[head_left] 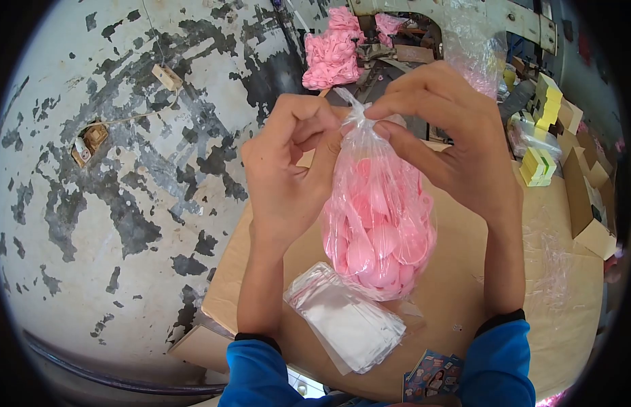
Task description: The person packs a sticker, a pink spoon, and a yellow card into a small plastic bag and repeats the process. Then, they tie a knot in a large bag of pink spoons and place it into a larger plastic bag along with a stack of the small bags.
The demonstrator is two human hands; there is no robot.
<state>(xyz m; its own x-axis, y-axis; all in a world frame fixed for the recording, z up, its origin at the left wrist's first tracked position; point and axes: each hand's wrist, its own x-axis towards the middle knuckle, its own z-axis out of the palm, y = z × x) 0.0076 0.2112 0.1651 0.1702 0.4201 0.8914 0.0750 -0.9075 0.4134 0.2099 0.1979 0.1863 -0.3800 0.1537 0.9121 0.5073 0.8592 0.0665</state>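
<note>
A clear plastic bag (380, 230) full of pink pieces hangs upright above the brown table, its neck gathered and twisted at the top. On the left side of that neck, my left hand (295, 163) pinches the plastic between thumb and fingers. My right hand (451, 136) pinches the neck from the right, thumb and index finger close together. Below the bag lies a stack of clear and white plastic sleeves (346, 319). Printed cards (434, 375) with colourful pictures rest near my right forearm.
Bundles of pink pieces (333, 51) lie at the back. Yellow boxes (538, 166) and an open cardboard box (590, 197) stand at the right, near crumpled clear plastic. A peeling wall (125, 203) borders the table (492, 285) on the left.
</note>
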